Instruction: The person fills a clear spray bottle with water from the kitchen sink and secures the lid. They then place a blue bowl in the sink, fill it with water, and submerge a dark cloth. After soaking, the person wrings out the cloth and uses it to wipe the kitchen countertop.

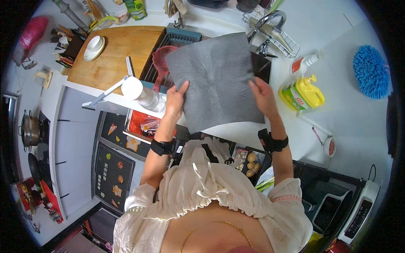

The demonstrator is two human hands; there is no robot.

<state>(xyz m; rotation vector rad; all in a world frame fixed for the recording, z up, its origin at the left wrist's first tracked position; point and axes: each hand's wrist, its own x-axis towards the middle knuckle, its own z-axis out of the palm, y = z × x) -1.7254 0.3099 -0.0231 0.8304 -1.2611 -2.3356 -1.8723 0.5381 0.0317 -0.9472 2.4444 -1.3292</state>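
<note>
A grey cloth (218,82) is spread flat between my two hands, over the sink and the counter's front edge. My left hand (177,98) pinches its left edge with the thumb on top. On its right edge my right hand (263,95) grips it in the same way. Behind the cloth, part of the dark sink (261,68) shows, and the rest of the basin is hidden. A red plastic strainer or ladle (161,61) lies on the drying rack (150,68), partly covered by the cloth. The chrome faucet (269,19) rises just beyond the cloth's far right corner.
Left of the sink is a wooden board (126,47) with a white bowl (94,44) and plate. A clear bottle with a white lid (132,88) stands near my left hand. At right are a yellow detergent jug (303,94), a spray bottle (305,64) and a small bowl (330,147).
</note>
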